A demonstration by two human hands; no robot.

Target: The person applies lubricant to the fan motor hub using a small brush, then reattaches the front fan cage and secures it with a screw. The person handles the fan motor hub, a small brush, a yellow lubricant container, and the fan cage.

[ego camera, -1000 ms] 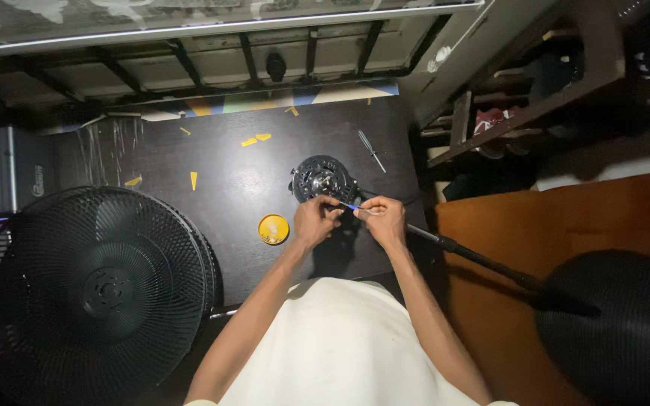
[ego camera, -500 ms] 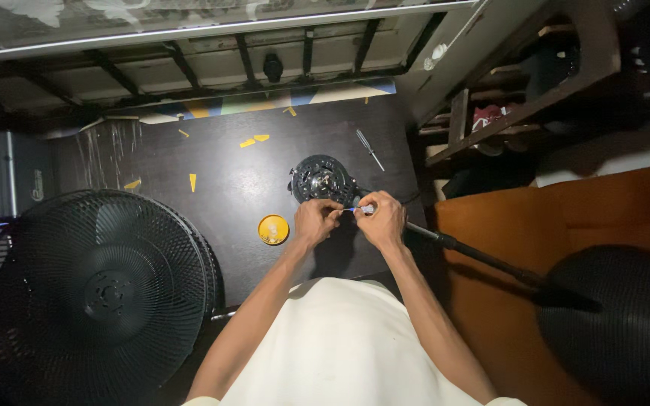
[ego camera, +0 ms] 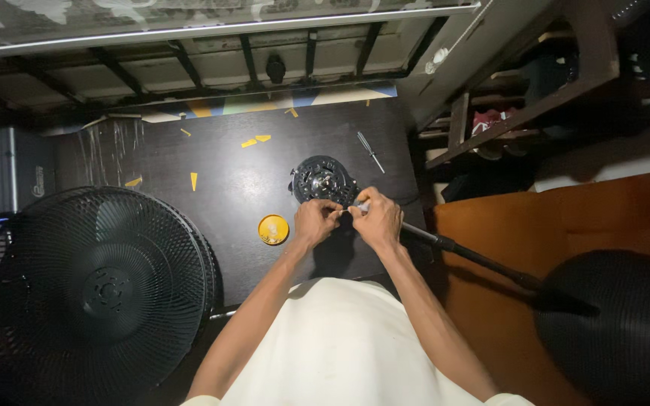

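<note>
Black round fan motor (ego camera: 323, 180) sits at frame centre on a dark table (ego camera: 227, 188). Both hands stay pinched together just below it, barely shifted: left hand (ego camera: 314, 220) and right hand (ego camera: 376, 218) grip a small pale part (ego camera: 358, 207), so the fiddly work continues.

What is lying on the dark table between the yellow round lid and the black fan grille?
Nothing: in the head view, the stretch of dark table between the yellow round lid and the black fan grille is bare.

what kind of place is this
Probably a home repair spot rather than a proper workshop: a dark table holds a round fan motor part and a screwdriver, with a fan grille alongside and cluttered shelves.
</note>
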